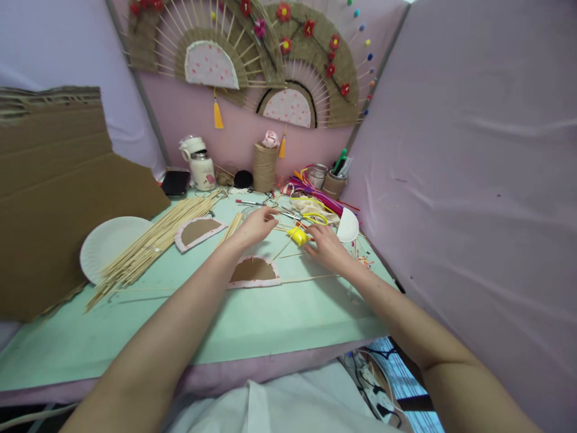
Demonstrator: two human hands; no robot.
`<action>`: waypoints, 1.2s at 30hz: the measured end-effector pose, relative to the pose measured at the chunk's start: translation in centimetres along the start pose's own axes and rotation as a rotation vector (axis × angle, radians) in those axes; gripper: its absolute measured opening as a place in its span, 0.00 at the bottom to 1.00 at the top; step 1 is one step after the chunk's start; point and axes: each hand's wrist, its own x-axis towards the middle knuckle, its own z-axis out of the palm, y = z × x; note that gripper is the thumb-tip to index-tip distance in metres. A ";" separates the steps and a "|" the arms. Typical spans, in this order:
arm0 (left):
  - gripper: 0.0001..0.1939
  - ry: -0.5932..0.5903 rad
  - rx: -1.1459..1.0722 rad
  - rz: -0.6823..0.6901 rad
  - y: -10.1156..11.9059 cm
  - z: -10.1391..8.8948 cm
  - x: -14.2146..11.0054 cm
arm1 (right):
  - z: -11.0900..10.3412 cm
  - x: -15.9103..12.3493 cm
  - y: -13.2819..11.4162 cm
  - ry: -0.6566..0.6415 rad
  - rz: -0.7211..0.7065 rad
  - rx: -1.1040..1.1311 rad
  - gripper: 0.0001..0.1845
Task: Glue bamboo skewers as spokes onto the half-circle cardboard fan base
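My left hand is held over the middle of the table, fingers stretched to the right and nothing seen in them. My right hand is beside a small shiny yellow packet, thumb and fingers apart at its right end; whether they touch it I cannot tell. Below my left hand lies a half-round cardboard piece with a pink-spotted white border, thin sticks reaching out from it. My left forearm partly hides it. Yellow-handled scissors lie just beyond the packet.
A bundle of thin sticks overlaps a white paper plate at left. Another bordered half-round lies nearby. Large cardboard stands at far left. A bottle, twine spool and pen holder line the back.
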 end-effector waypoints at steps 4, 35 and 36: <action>0.16 0.130 0.068 0.119 -1.0 -0.4 -3.6 | 0.4 0.8 0.2 -0.010 -0.004 -0.005 0.17; 0.13 0.077 0.547 0.188 -6.0 2.2 -11.3 | 1.9 2.6 -5.4 -0.106 -0.182 0.253 0.09; 0.13 0.075 0.543 0.189 -6.1 2.2 -11.3 | 2.0 2.7 -5.4 -0.113 -0.180 0.257 0.08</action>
